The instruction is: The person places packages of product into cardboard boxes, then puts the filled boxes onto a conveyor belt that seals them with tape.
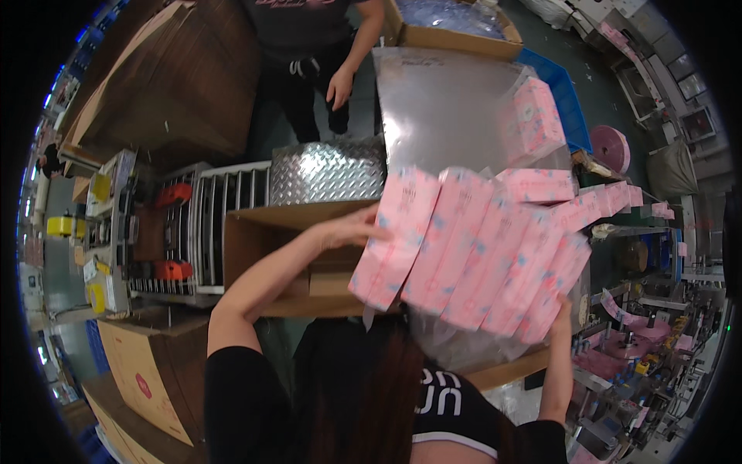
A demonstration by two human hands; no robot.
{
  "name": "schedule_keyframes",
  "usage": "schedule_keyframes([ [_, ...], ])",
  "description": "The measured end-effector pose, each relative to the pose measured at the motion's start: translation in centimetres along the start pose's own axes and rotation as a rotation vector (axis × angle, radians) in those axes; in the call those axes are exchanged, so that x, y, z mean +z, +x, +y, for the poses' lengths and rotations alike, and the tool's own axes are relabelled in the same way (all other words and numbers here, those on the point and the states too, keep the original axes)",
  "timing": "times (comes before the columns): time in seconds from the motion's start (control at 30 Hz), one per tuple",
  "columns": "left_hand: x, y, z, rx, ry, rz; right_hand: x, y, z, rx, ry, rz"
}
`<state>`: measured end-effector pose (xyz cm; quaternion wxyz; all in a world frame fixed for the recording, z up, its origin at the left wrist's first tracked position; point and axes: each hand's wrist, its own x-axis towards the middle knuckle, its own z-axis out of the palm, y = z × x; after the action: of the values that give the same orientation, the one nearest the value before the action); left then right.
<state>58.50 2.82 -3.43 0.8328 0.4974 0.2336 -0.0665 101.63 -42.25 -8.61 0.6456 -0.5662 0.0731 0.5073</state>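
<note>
Between my two hands is a row of several pink floral plastic-wrapped packs (458, 249), held tilted above the right end of an open cardboard box (266, 304). My left hand (353, 226) presses on the leftmost pack. At the row's lower right end is my right hand (559, 316), its fingers partly hidden by the packs. Just behind the row, another pink pack (536, 185) lies at the edge of the metal table (452, 110). Clear plastic film (469, 339) hangs below the held packs.
More pink packs (603, 206) line up at the right. A pack in clear film (536, 119) stands on the table, near a blue crate (559, 95). A diamond-plate sheet (327, 171) and a roller conveyor (232, 188) with a carton sealer lie left. A person (313, 46) stands opposite.
</note>
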Motion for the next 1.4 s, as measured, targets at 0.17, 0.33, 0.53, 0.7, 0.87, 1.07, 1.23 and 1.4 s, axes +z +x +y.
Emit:
schedule_keyframes([
  [0.17, -5.2, -10.5, 1.9, 0.151, 0.079, 0.201, 13.8, 1.6, -3.5, -0.204, -0.101, -0.475],
  [0.33, -11.1, -23.6, -4.2, 0.165, 0.041, 0.432, 22.6, 5.5, 4.5, -0.101, -0.269, -0.770],
  [0.53, -13.1, -35.4, -16.4, -0.107, 0.391, 0.611, 32.4, 0.6, 20.5, -0.065, -1.004, -0.698],
  [0.7, -10.4, -35.3, -18.4, -0.098, 0.983, 1.084, 32.8, -0.6, 24.6, -0.219, -1.454, -0.732],
  [0.87, -9.2, -28.8, -26.3, -0.269, 0.968, 0.587, 33.6, 1.4, 31.4, -0.138, -1.814, -1.013],
  [1.07, -9.7, -20.2, -31.3, -0.530, 1.030, 0.627, 37.9, 3.6, 34.9, -0.100, -2.068, -0.836],
  [1.23, -14.1, -15.1, -24.7, -0.355, 1.067, 0.915, 41.6, 10.1, 33.9, -0.391, -2.114, -0.592],
  [1.4, -21.1, -10.0, -21.9, -0.613, 1.017, 0.698, 43.7, 18.3, 35.1, -0.499, -2.100, -0.520],
])
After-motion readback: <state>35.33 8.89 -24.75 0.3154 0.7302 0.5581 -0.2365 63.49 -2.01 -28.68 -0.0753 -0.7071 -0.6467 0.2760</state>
